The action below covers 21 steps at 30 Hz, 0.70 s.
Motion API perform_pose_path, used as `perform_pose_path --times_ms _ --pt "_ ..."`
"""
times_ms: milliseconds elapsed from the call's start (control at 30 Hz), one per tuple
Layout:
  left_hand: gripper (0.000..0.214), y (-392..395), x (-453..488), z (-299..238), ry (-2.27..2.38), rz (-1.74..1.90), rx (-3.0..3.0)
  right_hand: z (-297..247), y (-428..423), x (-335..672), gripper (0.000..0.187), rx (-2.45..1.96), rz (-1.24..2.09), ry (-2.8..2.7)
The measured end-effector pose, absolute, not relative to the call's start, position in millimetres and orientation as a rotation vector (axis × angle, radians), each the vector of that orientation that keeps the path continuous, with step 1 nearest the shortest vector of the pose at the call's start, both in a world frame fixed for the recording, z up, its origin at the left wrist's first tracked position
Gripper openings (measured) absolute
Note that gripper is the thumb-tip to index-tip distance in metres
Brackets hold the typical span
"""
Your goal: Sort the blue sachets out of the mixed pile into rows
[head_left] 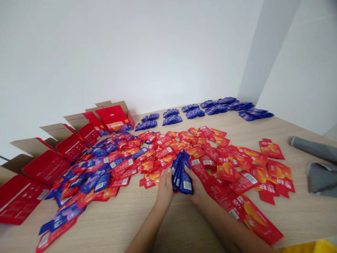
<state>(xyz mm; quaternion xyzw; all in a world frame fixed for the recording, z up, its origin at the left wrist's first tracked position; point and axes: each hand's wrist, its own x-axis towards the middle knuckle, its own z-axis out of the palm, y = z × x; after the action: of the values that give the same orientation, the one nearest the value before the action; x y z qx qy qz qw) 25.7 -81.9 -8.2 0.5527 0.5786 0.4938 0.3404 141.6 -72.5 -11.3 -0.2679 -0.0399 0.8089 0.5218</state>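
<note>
A small stack of blue sachets (pixel 181 174) is held upright between my two hands, slightly fanned, with white barcode labels facing me. My left hand (pixel 165 185) presses its left side, fingers together. On the right side my right hand (pixel 196 186) grips the stack, with the thumb over the front sachet. Red sachets (pixel 226 168) with orange fruit prints lie loosely spread just behind and to the right of the hands. To the left is a mixed heap of blue and red sachets (pixel 97 175).
Open red cartons (pixel 113 117) with raised cardboard flaps line the left side. Blue sachets in stacked bundles (pixel 195 112) sit in rows along the wall. Folded grey cloth (pixel 322 179) lies at the right, and something yellow (pixel 313 247) shows at the bottom right corner.
</note>
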Motion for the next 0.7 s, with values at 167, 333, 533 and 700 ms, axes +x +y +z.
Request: perform_pose_path --times_ms 167,333,533,700 --pt "0.046 -83.4 24.8 -12.4 1.528 1.241 1.697 -18.3 -73.3 142.2 0.03 -0.674 1.99 -0.101" --pt "0.047 -94.6 39.7 -17.3 1.397 1.176 1.831 -19.9 -71.4 146.8 0.025 -0.71 1.971 -0.058" --pt "0.044 -34.3 -30.8 -12.4 1.742 1.262 1.784 -12.5 -69.1 145.0 0.016 -0.751 2.021 -0.003" --pt "0.037 30.9 -124.0 -7.4 2.304 0.482 1.892 -11.3 -68.1 146.3 0.019 -0.78 2.025 -0.004"
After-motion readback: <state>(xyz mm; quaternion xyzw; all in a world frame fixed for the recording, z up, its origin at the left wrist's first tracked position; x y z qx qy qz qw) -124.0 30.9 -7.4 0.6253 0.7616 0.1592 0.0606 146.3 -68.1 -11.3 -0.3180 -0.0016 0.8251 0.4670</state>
